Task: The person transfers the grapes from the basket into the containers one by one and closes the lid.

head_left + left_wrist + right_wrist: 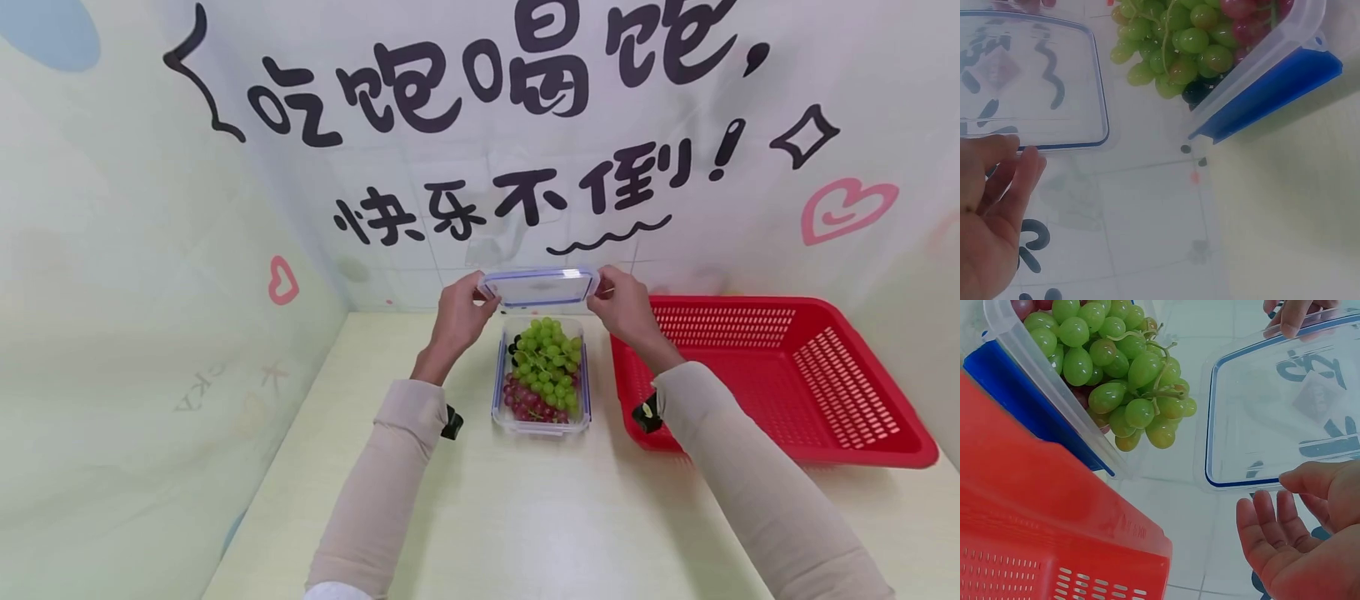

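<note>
A clear lid (538, 288) with a blue seal is held up, tilted, above the far end of a clear plastic container (542, 428). My left hand (462, 315) pinches the lid's left edge; in the left wrist view the thumb and fingers of that hand (997, 200) meet at its rim. At the opposite edge my right hand (624, 305) pinches the lid between thumb and fingers, as the right hand (1300, 531) shows close up. Inside the container lie green grapes (551, 354), red grapes (528, 402) and a few dark ones (514, 350). Blue side flaps (1272, 94) hang folded outward.
A red perforated basket (772, 367) stands on the table right of the container, under my right forearm. The pale table (525, 517) stretches toward me. A printed wall sheet (420, 275) with black lettering rises behind, and another side wall (150, 333) stands at left.
</note>
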Demonstrator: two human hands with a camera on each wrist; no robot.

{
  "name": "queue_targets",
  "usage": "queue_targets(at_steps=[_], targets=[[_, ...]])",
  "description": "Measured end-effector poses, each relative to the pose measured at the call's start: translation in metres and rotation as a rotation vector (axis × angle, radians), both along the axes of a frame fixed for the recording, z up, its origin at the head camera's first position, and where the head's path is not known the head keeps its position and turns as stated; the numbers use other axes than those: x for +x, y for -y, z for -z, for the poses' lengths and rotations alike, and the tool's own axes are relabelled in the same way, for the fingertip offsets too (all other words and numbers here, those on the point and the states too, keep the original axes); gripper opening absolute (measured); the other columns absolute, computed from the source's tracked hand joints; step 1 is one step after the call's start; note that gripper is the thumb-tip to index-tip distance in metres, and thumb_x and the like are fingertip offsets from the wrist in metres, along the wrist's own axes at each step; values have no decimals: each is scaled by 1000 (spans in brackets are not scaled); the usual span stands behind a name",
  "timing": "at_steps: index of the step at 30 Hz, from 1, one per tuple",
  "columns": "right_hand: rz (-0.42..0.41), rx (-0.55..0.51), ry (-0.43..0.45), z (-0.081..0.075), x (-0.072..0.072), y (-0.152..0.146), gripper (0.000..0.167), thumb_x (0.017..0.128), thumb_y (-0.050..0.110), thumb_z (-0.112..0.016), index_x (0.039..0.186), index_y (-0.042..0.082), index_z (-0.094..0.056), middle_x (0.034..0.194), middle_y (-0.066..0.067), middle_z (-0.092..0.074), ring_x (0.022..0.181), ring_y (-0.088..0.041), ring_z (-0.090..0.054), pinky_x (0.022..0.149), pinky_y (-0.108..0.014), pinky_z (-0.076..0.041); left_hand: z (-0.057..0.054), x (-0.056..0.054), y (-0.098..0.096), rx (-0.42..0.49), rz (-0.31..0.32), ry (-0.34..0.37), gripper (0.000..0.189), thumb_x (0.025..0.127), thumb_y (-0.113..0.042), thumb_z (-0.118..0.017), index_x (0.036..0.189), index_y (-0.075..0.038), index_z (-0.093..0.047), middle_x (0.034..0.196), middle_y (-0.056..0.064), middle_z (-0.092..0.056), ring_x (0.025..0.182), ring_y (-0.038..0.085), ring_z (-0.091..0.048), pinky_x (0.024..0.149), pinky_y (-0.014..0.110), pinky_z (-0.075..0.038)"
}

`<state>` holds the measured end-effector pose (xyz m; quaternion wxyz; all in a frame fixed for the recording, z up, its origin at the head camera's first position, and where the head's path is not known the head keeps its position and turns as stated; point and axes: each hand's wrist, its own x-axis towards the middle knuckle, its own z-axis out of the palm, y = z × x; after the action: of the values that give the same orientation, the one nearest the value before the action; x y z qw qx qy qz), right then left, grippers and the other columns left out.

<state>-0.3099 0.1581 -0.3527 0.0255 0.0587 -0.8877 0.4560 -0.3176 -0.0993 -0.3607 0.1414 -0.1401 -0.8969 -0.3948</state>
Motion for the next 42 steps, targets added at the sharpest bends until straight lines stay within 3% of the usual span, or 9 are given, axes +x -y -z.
queue_targets(at_steps=[6, 9, 13, 20, 28, 31, 33, 36, 42], targets=[[-10, 24, 16, 5, -3, -1, 26, 98, 7, -58, 123, 2, -63, 122, -22, -62, 108, -40, -65, 91, -50, -57, 10, -1, -1, 6, 15, 15, 17, 93, -8, -68, 83, -10, -54, 93, 6, -69, 97, 24, -70, 78, 36, -59], [-7, 22, 26, 9, -4, -1, 24, 97, 6, -58, 120, 1, -64, 123, -22, -62, 103, -39, -67, 87, -48, -58, 13, -2, -1, 6, 38, 23, 27, 95, -8, -66, 79, -8, -44, 80, 6, -54, 87, 23, -68, 70, 30, -52], [-15, 30, 34, 13, -5, -2, 24, 96, 5, -59, 119, -1, -63, 125, -23, -62, 103, -39, -66, 88, -49, -58, 17, -3, -2, 4, 49, 10, 33, 95, -7, -64, 78, -8, -37, 75, 4, -37, 74, 22, -51, 63, 33, -38], [-8, 19, 72, 18, -6, -2, 25, 96, -1, -59, 120, -3, -62, 123, -23, -61, 107, -37, -61, 93, -48, -56, 25, -7, -4, -35, 44, -18, 18, 94, -1, -59, 81, -9, -51, 80, 6, -54, 72, 22, -47, 64, 31, -39], [36, -161, 221, 22, -9, -4, 33, 103, 5, -38, 124, -3, -62, 130, -21, -57, 111, -33, -55, 98, -43, -54, 31, -11, -4, -35, 53, -20, 9, 90, 3, -63, 91, -6, -62, 94, 10, -66, 87, 25, -62, 77, 37, -55], [70, -168, 257, 22, -7, -2, 36, 105, 18, -39, 123, -1, -65, 124, -19, -60, 102, -28, -55, 86, -32, -54, 35, -10, -5, -51, 66, -18, 11, 89, 5, -61, 93, -5, -63, 97, 11, -66, 95, 26, -65, 83, 38, -58], [80, -156, 271, 23, -6, -1, 38, 105, 24, -41, 120, -1, -66, 116, -18, -61, 93, -25, -53, 72, -25, -48, 38, -9, -5, -57, 77, -10, 13, 89, 7, -59, 93, -4, -62, 99, 12, -66, 99, 27, -65, 87, 37, -58], [92, -136, 287, 24, -4, 1, 41, 104, 31, -45, 116, -2, -67, 110, -15, -53, 88, -22, -47, 64, -23, -38, 43, -7, -5, -67, 83, -7, 15, 88, 9, -57, 93, -4, -61, 100, 13, -66, 101, 28, -65, 91, 36, -57], [71, -73, 370, 25, -3, 5, 43, 103, 31, -50, 134, 2, -59, 126, -18, -58, 105, -29, -54, 87, -33, -48, 52, -5, -5, -72, 104, -12, 21, 83, 18, -55, 92, -1, -57, 104, 16, -64, 107, 31, -65, 93, 35, -57]])
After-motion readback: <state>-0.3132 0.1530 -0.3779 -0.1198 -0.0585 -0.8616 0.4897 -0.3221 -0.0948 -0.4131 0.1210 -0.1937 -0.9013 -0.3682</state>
